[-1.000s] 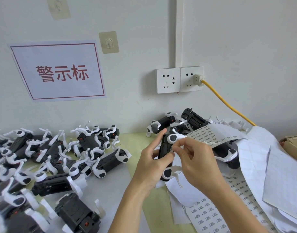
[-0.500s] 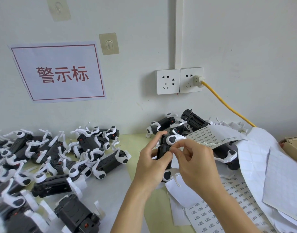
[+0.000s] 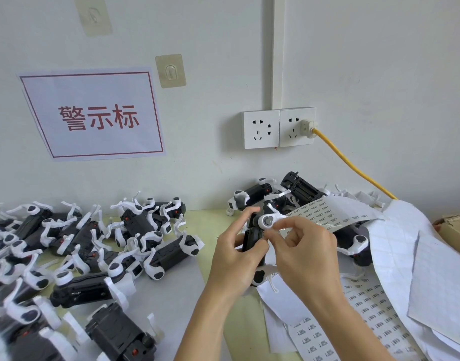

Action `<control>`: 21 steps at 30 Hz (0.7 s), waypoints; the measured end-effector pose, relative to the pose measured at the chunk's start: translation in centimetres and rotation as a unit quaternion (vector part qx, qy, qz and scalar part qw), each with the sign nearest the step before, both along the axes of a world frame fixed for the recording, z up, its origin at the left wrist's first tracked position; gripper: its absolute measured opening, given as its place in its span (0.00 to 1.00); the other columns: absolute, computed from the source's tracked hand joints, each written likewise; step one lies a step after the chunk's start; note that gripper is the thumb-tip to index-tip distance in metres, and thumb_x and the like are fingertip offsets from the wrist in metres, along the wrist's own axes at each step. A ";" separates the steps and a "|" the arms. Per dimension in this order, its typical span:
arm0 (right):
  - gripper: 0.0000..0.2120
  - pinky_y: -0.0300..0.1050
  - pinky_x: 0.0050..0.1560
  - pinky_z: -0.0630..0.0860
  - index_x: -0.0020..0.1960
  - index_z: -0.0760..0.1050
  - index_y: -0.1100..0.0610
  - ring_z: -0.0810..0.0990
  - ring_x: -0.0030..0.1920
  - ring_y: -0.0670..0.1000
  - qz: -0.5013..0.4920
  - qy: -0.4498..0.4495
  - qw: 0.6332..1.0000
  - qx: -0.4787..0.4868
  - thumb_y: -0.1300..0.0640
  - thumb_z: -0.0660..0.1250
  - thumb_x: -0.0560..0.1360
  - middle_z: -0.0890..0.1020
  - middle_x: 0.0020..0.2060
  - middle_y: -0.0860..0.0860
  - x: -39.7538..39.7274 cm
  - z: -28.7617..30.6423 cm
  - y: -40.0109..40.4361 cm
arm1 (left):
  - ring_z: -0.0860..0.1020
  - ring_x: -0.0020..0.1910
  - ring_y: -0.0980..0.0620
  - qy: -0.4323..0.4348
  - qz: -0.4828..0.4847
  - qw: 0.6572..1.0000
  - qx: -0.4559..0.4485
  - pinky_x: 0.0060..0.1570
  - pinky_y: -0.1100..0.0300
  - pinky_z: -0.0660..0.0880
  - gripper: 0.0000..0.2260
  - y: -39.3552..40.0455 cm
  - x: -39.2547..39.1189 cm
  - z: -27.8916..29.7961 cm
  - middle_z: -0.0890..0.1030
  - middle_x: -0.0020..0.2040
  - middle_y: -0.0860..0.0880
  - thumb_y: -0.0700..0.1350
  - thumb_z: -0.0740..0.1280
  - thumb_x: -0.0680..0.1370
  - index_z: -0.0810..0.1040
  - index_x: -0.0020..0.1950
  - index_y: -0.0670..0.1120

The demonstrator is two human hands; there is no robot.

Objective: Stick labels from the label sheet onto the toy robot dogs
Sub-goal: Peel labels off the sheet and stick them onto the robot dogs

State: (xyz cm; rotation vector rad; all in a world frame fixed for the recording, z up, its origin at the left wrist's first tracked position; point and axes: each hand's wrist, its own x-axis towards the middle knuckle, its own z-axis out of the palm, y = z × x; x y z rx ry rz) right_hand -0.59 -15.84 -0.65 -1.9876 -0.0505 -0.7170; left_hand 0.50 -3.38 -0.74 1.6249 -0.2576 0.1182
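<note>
Head: right hand (image 3: 305, 252) lower vs before

From my remote seat, a heap of toy robot dogs (image 3: 75, 246) lay across the left of the table (image 3: 210, 217), reaching from the wall to the near edge. Behind them on the wall hung a sign (image 3: 93, 115), with a hook (image 3: 171, 71) to its right. Further right sat the wall sockets (image 3: 279, 128), a cable (image 3: 354, 168) running down from them to the right. Below the sockets, more dogs (image 3: 296, 190) sat against the wall. My left hand (image 3: 236, 259) and right hand (image 3: 305, 252) met in front of those, around one dog (image 3: 255, 238). Label sheets (image 3: 367, 319) were piled to the right, one strip (image 3: 338, 213) lying over the far dogs. A box (image 3: 455, 230) stood at the far right edge.
</note>
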 end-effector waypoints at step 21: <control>0.11 0.34 0.31 0.68 0.50 0.75 0.44 0.69 0.27 0.43 0.048 -0.045 0.991 0.116 0.61 0.63 0.80 0.73 0.26 0.46 -0.1 0.3 -0.7 | 0.80 0.38 0.43 0.110 0.062 0.963 -0.237 0.37 0.48 0.80 0.11 0.5 0.8 0.3 0.82 0.41 0.41 0.45 0.67 0.78 0.81 0.56 0.60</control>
